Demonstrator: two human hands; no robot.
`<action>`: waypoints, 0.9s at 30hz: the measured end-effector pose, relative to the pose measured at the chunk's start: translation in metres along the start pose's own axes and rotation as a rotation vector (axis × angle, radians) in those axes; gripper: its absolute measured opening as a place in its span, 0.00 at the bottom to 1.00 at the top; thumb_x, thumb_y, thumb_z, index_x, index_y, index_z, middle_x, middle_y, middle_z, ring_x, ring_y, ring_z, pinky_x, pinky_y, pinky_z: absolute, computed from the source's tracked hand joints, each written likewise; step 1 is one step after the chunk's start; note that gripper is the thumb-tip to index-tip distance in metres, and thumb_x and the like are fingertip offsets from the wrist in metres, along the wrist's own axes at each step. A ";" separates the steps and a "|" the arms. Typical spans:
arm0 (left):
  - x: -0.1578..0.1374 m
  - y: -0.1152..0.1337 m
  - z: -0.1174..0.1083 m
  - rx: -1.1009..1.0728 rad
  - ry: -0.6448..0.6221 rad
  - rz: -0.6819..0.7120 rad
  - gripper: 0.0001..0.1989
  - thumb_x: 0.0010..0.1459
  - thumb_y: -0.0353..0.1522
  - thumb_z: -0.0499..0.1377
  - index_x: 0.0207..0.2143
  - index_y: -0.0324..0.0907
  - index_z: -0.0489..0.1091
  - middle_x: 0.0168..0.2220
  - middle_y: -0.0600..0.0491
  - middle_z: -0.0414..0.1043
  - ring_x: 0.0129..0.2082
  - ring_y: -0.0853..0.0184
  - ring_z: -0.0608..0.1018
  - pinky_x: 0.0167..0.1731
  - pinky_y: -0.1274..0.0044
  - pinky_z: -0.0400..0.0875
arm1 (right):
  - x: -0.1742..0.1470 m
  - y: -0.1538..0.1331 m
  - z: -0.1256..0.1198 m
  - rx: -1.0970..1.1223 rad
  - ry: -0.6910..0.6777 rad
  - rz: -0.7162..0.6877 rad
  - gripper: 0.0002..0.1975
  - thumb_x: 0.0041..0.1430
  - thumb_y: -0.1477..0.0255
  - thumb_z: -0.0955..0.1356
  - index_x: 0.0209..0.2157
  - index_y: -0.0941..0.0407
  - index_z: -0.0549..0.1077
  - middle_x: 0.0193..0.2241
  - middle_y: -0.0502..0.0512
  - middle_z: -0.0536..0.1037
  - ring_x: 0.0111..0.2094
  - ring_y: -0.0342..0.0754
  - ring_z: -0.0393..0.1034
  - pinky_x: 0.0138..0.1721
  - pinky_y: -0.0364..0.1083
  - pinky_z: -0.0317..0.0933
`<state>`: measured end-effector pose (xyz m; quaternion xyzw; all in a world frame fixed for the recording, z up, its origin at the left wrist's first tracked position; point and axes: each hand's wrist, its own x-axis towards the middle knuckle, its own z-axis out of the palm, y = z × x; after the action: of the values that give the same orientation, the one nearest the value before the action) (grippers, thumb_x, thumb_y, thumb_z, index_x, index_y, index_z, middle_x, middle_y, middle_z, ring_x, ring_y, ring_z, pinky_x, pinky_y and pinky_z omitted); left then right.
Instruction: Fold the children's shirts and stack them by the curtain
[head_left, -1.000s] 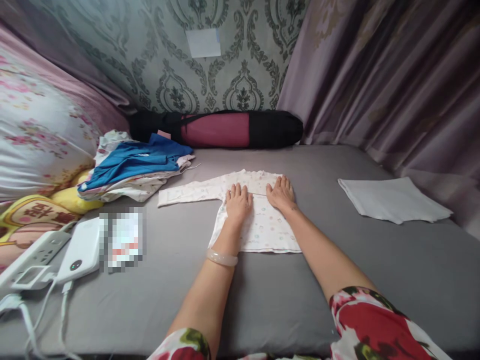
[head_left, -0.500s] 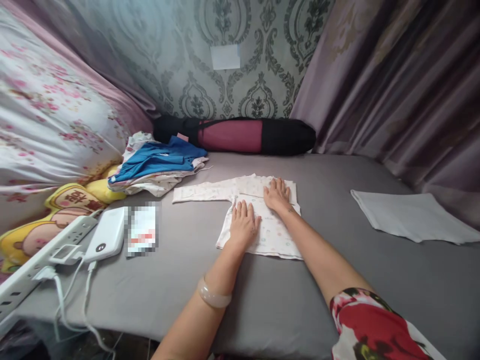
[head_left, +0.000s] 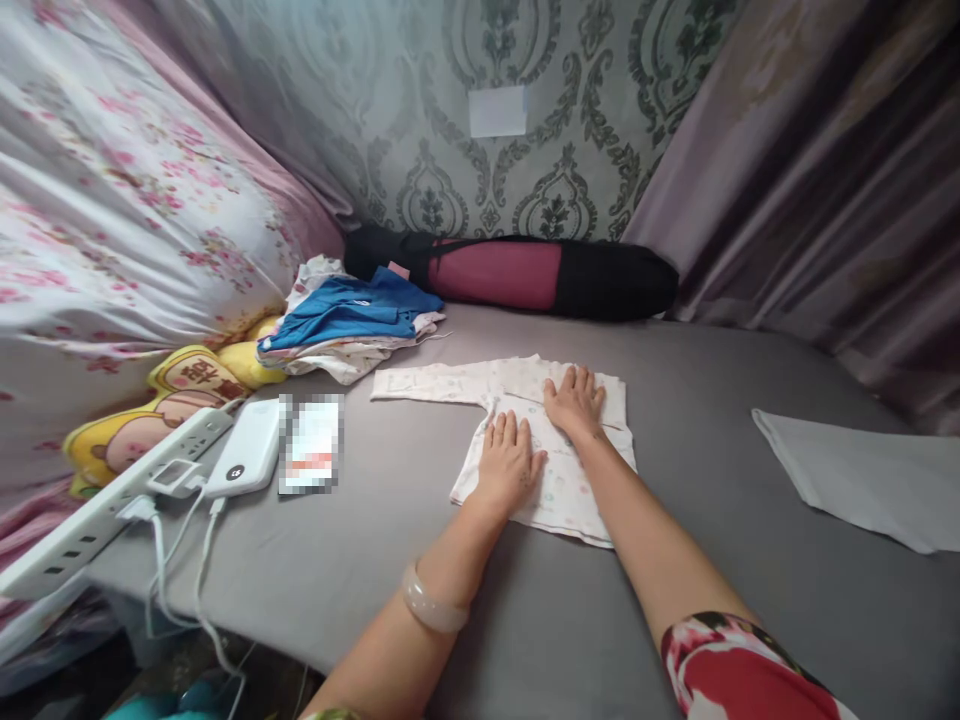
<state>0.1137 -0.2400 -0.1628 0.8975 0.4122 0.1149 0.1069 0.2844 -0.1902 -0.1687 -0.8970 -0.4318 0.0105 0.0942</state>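
Head view: you looked down on a pale patterned shirt (head_left: 568, 492) spread on the grey surface (head_left: 360, 570).
Shirt position: it lay flat near the middle, lower edge towards you, one sleeve (head_left: 427, 382) straight out to your left; a folded band (head_left: 529, 380) crossed the chest — apparently the other sleeve, partly hidden.
Left hand (head_left: 511, 463): palm down on the shirt's body, fingers straight and lightly spread, gripping nothing.
Right hand (head_left: 575, 402): palm down higher up, over the folded band, fingers extended and likewise holding nothing.
Smoothing step: as a judgement, you were pressing the folded cloth flat, with one side turned in and the other not.
Next move's call: probably a steady palm on the folded band whenever the other lifted — thin-looking cloth could ruck or slip; the outstretched sleeve was the part left unfolded.
Around the shirt: a clothes pile (head_left: 352, 312) topped in blue sat beyond the sleeve's cuff, a white power bank (head_left: 246, 447) lay farther left, and a white cloth (head_left: 855, 478) lay well apart on your right.
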 end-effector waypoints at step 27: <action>0.007 -0.015 0.008 -0.182 0.164 -0.051 0.25 0.59 0.35 0.54 0.56 0.30 0.59 0.60 0.30 0.59 0.63 0.48 0.61 0.59 0.59 0.60 | 0.002 -0.057 0.002 0.008 -0.161 -0.327 0.32 0.68 0.61 0.47 0.67 0.63 0.48 0.69 0.60 0.44 0.69 0.52 0.32 0.65 0.58 0.30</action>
<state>0.1093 -0.2260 -0.1736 0.8608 0.4301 0.2223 0.1567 0.2419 -0.1535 -0.1602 -0.8106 -0.5782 0.0687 0.0632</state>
